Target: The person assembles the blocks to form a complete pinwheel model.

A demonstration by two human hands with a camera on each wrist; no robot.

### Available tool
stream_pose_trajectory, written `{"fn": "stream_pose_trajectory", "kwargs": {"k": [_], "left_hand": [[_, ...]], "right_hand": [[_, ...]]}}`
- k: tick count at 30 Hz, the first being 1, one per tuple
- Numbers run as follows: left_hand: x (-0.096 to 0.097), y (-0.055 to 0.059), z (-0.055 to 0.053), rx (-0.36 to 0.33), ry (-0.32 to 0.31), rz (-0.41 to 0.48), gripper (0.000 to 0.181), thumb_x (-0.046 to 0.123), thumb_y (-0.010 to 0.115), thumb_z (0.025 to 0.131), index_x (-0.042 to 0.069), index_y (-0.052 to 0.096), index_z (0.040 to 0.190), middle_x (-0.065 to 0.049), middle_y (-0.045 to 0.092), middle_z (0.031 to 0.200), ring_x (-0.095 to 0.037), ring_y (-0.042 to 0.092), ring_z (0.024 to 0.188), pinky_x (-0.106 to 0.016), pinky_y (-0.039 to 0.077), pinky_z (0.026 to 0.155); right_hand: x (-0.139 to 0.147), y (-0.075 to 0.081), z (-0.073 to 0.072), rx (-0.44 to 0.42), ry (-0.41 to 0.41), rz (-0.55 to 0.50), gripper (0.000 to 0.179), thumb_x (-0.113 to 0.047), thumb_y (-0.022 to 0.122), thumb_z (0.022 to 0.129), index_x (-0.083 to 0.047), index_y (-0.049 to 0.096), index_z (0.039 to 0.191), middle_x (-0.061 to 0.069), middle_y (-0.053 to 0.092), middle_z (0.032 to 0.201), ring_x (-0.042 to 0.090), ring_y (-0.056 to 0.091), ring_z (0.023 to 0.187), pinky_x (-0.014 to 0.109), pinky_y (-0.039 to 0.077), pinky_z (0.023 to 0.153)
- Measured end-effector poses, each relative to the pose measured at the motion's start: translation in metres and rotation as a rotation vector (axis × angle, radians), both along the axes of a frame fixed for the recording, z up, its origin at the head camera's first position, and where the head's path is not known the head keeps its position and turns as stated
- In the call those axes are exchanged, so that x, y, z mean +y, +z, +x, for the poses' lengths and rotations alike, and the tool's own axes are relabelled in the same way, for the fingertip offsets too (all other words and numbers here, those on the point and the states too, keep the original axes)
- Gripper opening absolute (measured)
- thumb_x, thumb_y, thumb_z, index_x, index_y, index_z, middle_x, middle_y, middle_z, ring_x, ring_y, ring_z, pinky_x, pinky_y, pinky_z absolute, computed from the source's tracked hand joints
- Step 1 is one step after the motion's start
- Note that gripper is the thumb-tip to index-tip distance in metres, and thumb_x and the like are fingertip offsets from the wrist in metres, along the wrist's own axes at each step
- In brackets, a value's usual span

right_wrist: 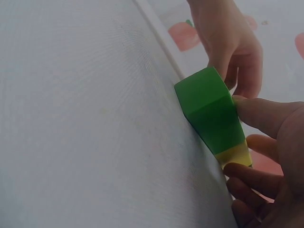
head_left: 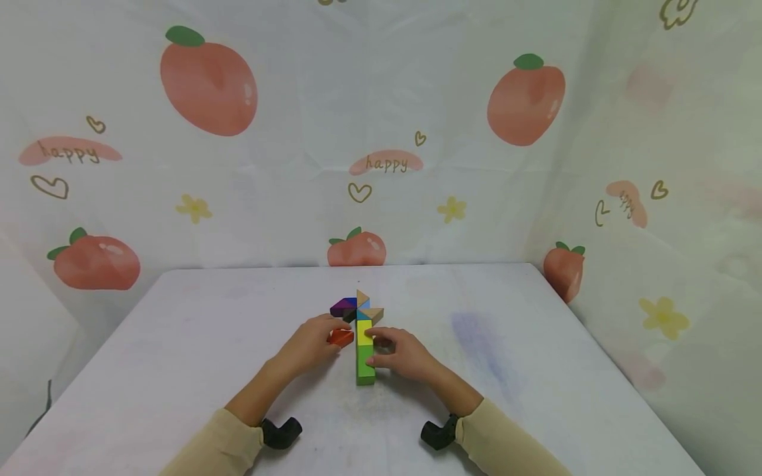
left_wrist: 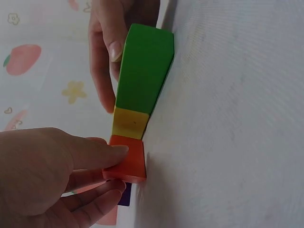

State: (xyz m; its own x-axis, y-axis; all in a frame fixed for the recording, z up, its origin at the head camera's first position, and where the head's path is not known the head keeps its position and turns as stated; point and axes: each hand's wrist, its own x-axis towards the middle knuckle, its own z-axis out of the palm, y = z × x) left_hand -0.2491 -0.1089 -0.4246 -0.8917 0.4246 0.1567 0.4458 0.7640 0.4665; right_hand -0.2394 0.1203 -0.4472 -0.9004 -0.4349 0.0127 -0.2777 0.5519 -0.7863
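My left hand (head_left: 311,344) pinches an orange-red block (left_wrist: 133,164) between thumb and fingers, just left of a yellow block (head_left: 364,332). A green block (head_left: 365,363) lies at the near end of the yellow one, forming a straight column on the table. From the right side, my right hand (head_left: 407,356) touches this column, the thumb at the green block and the fingers at the yellow block. Beyond the column, several coloured pieces fan out: a purple block (head_left: 342,307), a dark block (head_left: 349,316), a blue piece (head_left: 363,315) and wooden-coloured pieces (head_left: 375,314).
A pale table (head_left: 178,357) spreads around the blocks. Behind it hangs a white cloth (head_left: 297,132) printed with peaches and hearts. Each wrist carries a black device, one at the left sleeve (head_left: 217,443) and one at the right sleeve (head_left: 506,439).
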Motion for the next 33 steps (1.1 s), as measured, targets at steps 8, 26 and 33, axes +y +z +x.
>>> {"fn": "stream_pose_trajectory", "kwargs": {"k": [8,26,33], "left_hand": [[-0.007,0.004,0.003,0.018,0.022,-0.005,0.031,0.015,0.081,0.079,0.021,0.074,0.109,0.004,0.059,0.094,-0.014,0.056,0.079,-0.029,0.051,0.070],[-0.010,0.008,0.008,-0.149,-0.076,0.033,0.029,0.016,0.076,0.084,0.015,0.070,0.112,0.008,0.062,0.087,-0.015,0.053,0.078,-0.031,0.048,0.066],[-0.005,0.007,0.005,-0.122,-0.051,0.022,0.031,0.017,0.076,0.085,0.013,0.071,0.115,0.008,0.064,0.092,-0.014,0.055,0.081,-0.031,0.050,0.071]], "right_hand": [[-0.001,0.005,0.002,-0.011,-0.020,0.027,0.055,-0.032,0.076,0.086,-0.017,0.058,0.135,0.001,0.061,0.126,0.022,0.053,0.117,0.048,0.041,0.103],[-0.001,0.003,0.001,-0.027,-0.018,0.029,0.056,-0.037,0.075,0.085,-0.020,0.058,0.135,-0.001,0.061,0.126,0.021,0.053,0.117,0.049,0.042,0.101],[-0.001,0.003,0.002,-0.025,-0.018,0.018,0.055,-0.034,0.076,0.085,-0.020,0.058,0.135,0.001,0.061,0.127,0.022,0.053,0.118,0.049,0.041,0.102]]}}
